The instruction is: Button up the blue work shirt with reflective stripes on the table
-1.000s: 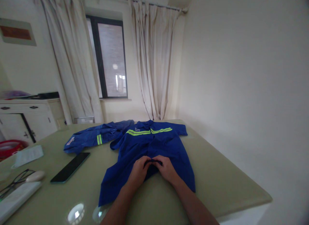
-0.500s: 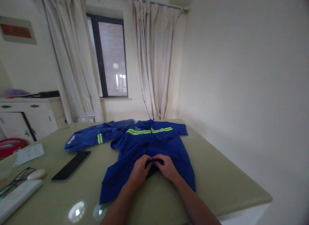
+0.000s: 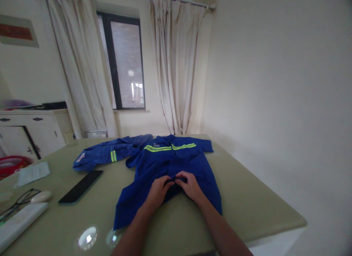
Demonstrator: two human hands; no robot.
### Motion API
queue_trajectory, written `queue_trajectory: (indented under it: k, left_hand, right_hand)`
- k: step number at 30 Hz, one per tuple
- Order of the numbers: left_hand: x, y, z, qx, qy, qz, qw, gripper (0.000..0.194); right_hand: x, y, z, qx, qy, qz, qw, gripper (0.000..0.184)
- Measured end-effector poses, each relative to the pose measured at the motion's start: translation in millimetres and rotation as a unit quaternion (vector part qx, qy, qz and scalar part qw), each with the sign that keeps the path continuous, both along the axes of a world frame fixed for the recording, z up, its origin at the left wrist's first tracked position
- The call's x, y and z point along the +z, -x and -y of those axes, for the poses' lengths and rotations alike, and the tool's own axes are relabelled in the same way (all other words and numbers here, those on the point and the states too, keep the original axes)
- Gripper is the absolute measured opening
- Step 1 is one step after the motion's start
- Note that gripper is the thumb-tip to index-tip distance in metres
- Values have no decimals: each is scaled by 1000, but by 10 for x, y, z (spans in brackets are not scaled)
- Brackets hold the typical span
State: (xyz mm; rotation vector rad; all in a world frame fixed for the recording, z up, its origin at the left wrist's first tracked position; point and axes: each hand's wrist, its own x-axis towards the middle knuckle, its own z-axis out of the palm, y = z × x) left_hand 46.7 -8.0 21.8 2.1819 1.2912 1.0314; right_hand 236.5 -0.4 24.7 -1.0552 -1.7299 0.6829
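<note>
A blue short-sleeved work shirt (image 3: 184, 160) with yellow-green reflective stripes lies spread on the table, collar toward the window. Both hands are at the front opening near its lower hem. My left hand (image 3: 159, 190) pinches the cloth between thumb and fingers. Close beside it, my right hand (image 3: 189, 184) pinches the other side of the opening, the fingertips of the two nearly meeting. Whether a button lies between the fingers is hidden. Left of the shirt is a folded blue garment (image 3: 101, 153) with a similar stripe, touching the shirt's sleeve.
On the pale green table (image 3: 247, 197) a black phone (image 3: 81, 187) lies left of the shirt. Farther left are a face mask (image 3: 33, 174), glasses (image 3: 20, 203), a white mouse-like object (image 3: 41, 196) and a long white box (image 3: 22, 225). A wall (image 3: 275, 102) rises along the right.
Both hands stay at the shirt's lower front. The fingertips have shifted slightly, and the dark fold of cloth between them shows less. The view has moved a little.
</note>
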Motion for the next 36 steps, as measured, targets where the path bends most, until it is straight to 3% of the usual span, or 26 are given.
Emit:
queue_trajectory:
  k: [10,16,23,29,32,36]
  left_hand:
    - [-33,83,-24,-77,-34,-25,996,25]
    - [50,66,-12,-117,12,72,991,16]
    - [2,55,-58,-121,105,150,976,35]
    - [-21,6,-64,-77,111,170,976,51]
    - [37,16,-27,-66,99,159,980,44]
    - [94,76,-18,-65,117,201,970,47]
  right_hand:
    - [-11,-37,-25,3,11,18,1000,11]
    - [-2,-93,-51,18,67,-18,997,24]
    - [34,-96,-15,58,153,-93,982,32]
    - [49,-21,10,92,146,-97,980,31]
    - [84,-13,23,67,126,-101,985,31]
    - [171,-65,44,95,131,-109,981,40]
